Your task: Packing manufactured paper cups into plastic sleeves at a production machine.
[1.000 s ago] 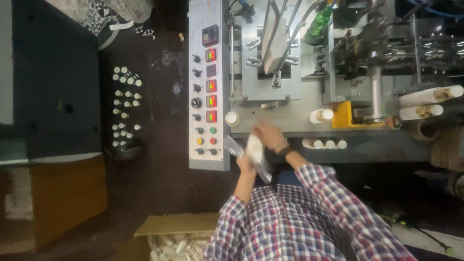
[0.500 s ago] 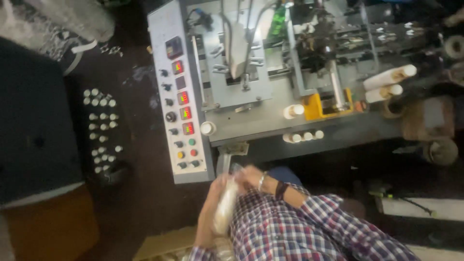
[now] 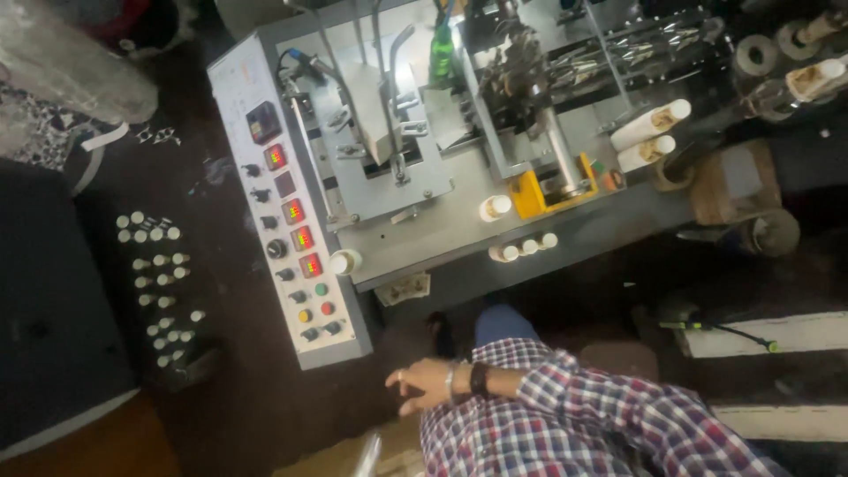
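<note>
Head view was taken from above a grey machine (image 3: 459, 221), and only one hand could be made out: the right hand (image 3: 422, 385), on a plaid-sleeved arm (image 3: 583, 415) with a dark wristband (image 3: 479, 380), was held out empty with its fingers loosely spread, touching nothing. The left hand could not be seen, so its state could not be told. Nearest above the right hand, the lower end of a control panel (image 3: 296, 238) with lit red displays and coloured buttons was found, and just beyond that a small white capped bottle (image 3: 343, 261) was stood on the machine's edge. Further up and to the right of the hand, a row of small white bottles (image 3: 523, 248) was laid along the front edge of the bed, with another white bottle (image 3: 495, 208) stood beside a yellow fixture (image 3: 541, 190). Well away to the upper right of the hand, two white tubes (image 3: 654, 132) were laid side by side. Well to the left of the hand, a dark tray (image 3: 159, 283) was seen filled with many upright white-capped bottles in loose rows. Just below the hand, at the frame's bottom edge, the rim of a cardboard box (image 3: 389, 455) was seen; a pale, shiny item was glimpsed in it, though what it was could not be told.
</note>
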